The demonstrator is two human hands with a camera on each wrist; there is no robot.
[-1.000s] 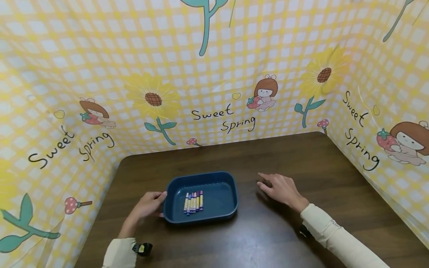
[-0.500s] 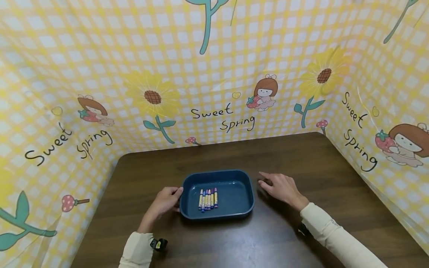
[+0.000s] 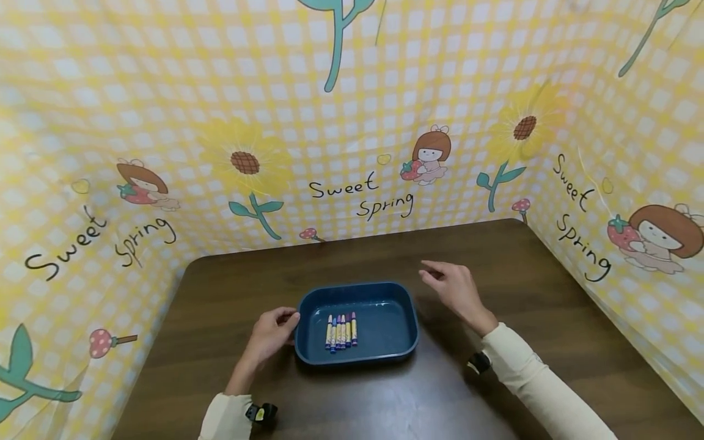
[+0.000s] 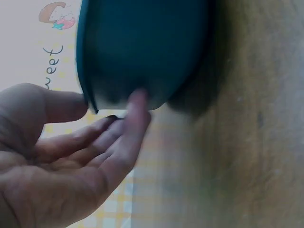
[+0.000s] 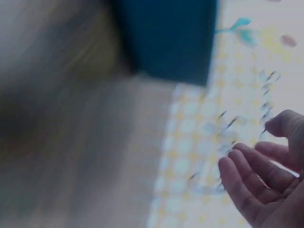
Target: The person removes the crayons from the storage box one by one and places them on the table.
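Note:
A deep dark-blue tray (image 3: 379, 354) with rounded corners stands on the table, and several crayons (image 3: 341, 333) in yellow wrappers lie side by side in its left half. My left hand (image 3: 273, 333) holds the tray's left end; in the left wrist view the thumb (image 4: 66, 105) meets the rim and a fingertip lies against the outer wall (image 4: 142, 52). To the right of the tray, apart from it, my right hand (image 3: 455, 292) is raised with relaxed fingers and holds nothing. The right wrist view, partly blurred, shows these fingers (image 5: 247, 180) well away from the tray's end.
The dark wooden table (image 3: 363, 409) is bordered at the back and sides by a yellow checked cloth (image 3: 352, 122) printed with flowers and lettering. A small black device (image 3: 261, 413) is strapped to the left wrist, another (image 3: 478, 363) to the right.
The tray, with the crayons in it, was shifted right by my left hand, then came to rest. My right hand has lifted slightly and moved a little away from me.

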